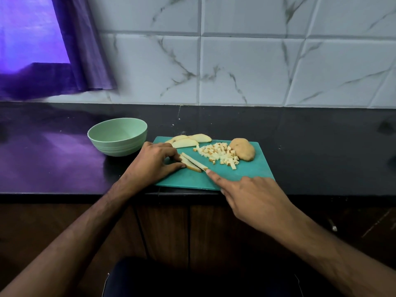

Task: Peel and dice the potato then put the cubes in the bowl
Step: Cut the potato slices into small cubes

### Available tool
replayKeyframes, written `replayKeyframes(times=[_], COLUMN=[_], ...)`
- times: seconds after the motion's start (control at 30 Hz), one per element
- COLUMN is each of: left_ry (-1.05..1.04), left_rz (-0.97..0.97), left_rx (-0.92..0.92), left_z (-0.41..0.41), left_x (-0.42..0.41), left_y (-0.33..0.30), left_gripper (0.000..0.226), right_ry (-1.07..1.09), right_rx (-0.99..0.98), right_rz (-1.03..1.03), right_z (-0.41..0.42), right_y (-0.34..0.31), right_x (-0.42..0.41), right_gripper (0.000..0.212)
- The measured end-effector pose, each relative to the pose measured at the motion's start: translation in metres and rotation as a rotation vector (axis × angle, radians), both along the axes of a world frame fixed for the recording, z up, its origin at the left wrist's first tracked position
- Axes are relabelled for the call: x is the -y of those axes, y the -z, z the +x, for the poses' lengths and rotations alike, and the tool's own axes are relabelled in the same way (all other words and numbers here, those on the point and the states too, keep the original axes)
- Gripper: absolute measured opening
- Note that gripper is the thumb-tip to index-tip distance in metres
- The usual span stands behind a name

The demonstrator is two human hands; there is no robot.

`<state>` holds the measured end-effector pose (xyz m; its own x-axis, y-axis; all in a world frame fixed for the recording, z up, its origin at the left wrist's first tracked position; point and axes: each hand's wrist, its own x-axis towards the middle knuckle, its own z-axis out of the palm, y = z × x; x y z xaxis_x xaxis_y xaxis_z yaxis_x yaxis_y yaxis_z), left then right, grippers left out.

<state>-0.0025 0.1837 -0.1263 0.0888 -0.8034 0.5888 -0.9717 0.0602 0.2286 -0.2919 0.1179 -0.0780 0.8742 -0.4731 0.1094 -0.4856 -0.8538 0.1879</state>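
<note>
Potato sticks (194, 164), two pale, flat strips cut from a peeled potato, lie side by side on a teal plastic cutting board (246, 174) under the fingertips of the left hand (154, 162). That hand has its fingers curled down, the thumb against the near side of the strips and the other fingertips on their far end, pinning them to the board. The right hand (255, 198) comes in from the near right with its forefinger stretched out toward the near tip of the strips; a bit of metal shows just at that fingertip, seemingly a knife blade, but the hand covers the rest and I cannot tell how the other fingers are closed.

Beyond the right hand's forefinger sits a heap of small pale potato cubes (218, 155), and just right of that heap rests a whole unpeeled brown potato (243, 149). Beyond the left hand, at the board's far edge, lie three pale peeled potato slices (188, 140). To the left of the left hand and a little farther back, a pale green round bowl (117, 137) stands on the black stone counter (321, 146), near the board's corner, with no cubes visible inside.
</note>
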Motion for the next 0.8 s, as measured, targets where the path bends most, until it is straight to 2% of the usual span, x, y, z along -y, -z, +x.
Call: replayKeyframes(times=[0.13,0.33,0.8], left_ry=[-0.008,-0.059,-0.083], left_rz=[-0.004,0.007,0.003], left_rx=[-0.01,0.037,0.075], left_z=[0.0,-0.005,-0.01], left_x=[-0.001,-0.004,-0.008], left_y=[0.0,0.0,-0.004], left_gripper=[0.026,0.023,0.018], right_ry=[0.06,0.038,-0.026], right_rx=[0.027,0.11,-0.059], right_rz=[0.037,0.415,0.249], right_z=[0.011,0.027,0.054], right_y=[-0.008,-0.024,-0.042], right_x=[0.013,0.025,0.014], right_gripper=[0.054,0.049,0.049])
